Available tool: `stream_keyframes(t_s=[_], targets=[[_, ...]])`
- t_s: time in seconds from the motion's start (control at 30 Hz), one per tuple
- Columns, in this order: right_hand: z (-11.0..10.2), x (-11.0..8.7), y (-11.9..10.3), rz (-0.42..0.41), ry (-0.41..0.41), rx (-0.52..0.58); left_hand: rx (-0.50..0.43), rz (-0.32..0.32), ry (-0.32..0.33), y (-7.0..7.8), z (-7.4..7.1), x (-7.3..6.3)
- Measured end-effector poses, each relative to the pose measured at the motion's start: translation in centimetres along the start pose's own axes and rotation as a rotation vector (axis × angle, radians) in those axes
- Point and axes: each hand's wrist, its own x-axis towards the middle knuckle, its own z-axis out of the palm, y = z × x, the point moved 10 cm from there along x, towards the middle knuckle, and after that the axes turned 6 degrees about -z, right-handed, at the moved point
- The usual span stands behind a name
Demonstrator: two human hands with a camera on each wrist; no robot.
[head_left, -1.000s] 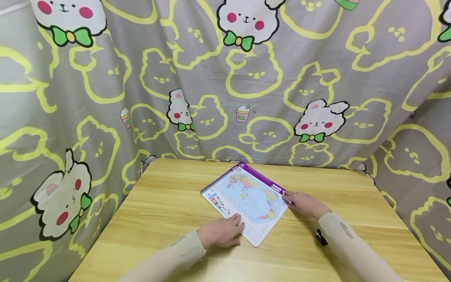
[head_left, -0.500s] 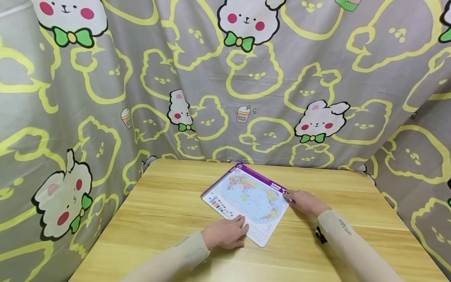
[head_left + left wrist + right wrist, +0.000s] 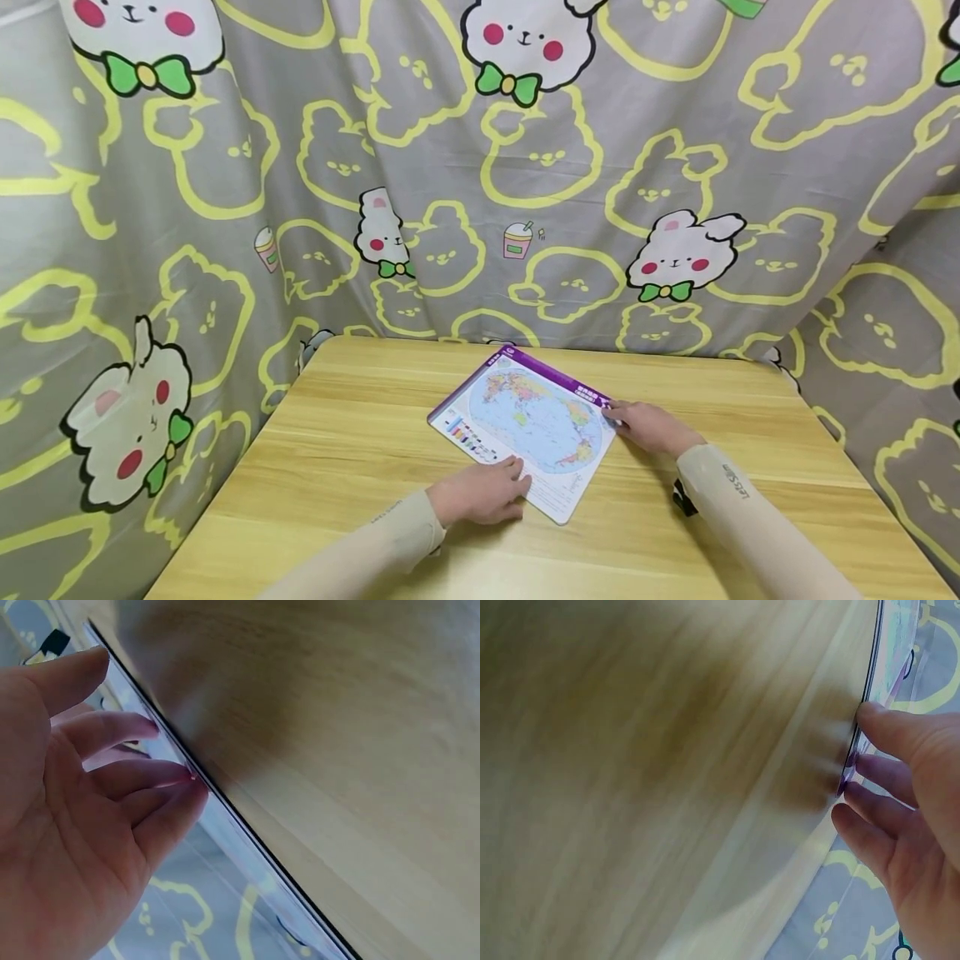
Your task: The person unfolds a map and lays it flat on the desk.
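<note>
A thin world map board (image 3: 536, 421) with a purple title strip lies flat and turned at an angle on the wooden table. In the head view, my left hand (image 3: 483, 492) rests its fingertips on the board's near-left edge. The left wrist view shows those fingers (image 3: 161, 780) loosely bent at the edge, with the thumb held apart. At the right corner is my right hand (image 3: 647, 427). Its thumb and fingertips touch the board's edge around that corner in the right wrist view, where the fingers (image 3: 881, 806) look relaxed. The right hand covers the corner itself in the head view.
The wooden table (image 3: 322, 475) has its far edge just behind the board. A grey curtain (image 3: 442, 242) with yellow outlines and rabbit prints hangs behind the table and along both sides. A black object (image 3: 684, 500) shows under the right cuff.
The board's near corner has swung slightly to the right, while its left and far corners stay nearly in place. My left hand has shifted right with it; the right hand has hardly moved.
</note>
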Motion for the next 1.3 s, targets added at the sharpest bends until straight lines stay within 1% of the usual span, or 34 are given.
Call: stream_keyframes(t_s=[0.1, 0.2, 0.27, 0.37, 0.47, 0.6, 0.73, 0.9, 1.07, 1.2, 1.3], targets=[[0.0, -0.2, 0.1, 0.022, 0.003, -0.006, -0.038, 0.009, 0.032, -0.3, -0.3, 0.1], [-0.3, -0.4, 0.0, 0.044, 0.014, -0.005, -0.07, -0.024, 0.041, -1.4, -0.2, 0.2], [-0.5, -0.5, -0.5, 0.037, 0.027, -0.003, -0.089, -0.057, 0.034, -2.4, -0.1, 0.2], [-0.6, -0.5, -1.6, 0.013, 0.032, -0.02, -0.088, -0.096, 0.029, -4.1, 0.2, 0.2], [-0.4, -0.6, -2.7, -0.003, 0.013, -0.019, -0.108, -0.12, 0.039, -5.8, 0.1, 0.1], [-0.1, -0.7, -4.1, -0.002, -0.015, 0.022, -0.16, -0.162, 0.057, -8.1, 0.1, -0.1], [-0.2, -0.8, -5.8, -0.018, -0.015, 0.054, -0.204, -0.206, 0.076, -10.2, -0.2, -0.1], [0.0, -0.9, -8.4, -0.051, -0.017, 0.063, -0.216, -0.252, 0.081, -12.4, 0.1, 0.0], [0.5, -1.0, -10.7, -0.085, -0.034, 0.043, -0.244, -0.28, 0.076, -13.9, 0.7, 0.2], [0.6, -1.0, -12.3, -0.125, -0.045, 0.033, -0.263, -0.275, 0.07, -14.6, 1.0, 0.4], [0.8, -1.1, -13.3, -0.137, -0.058, 0.041, -0.272, -0.26, 0.061, -14.9, 1.1, 0.4]])
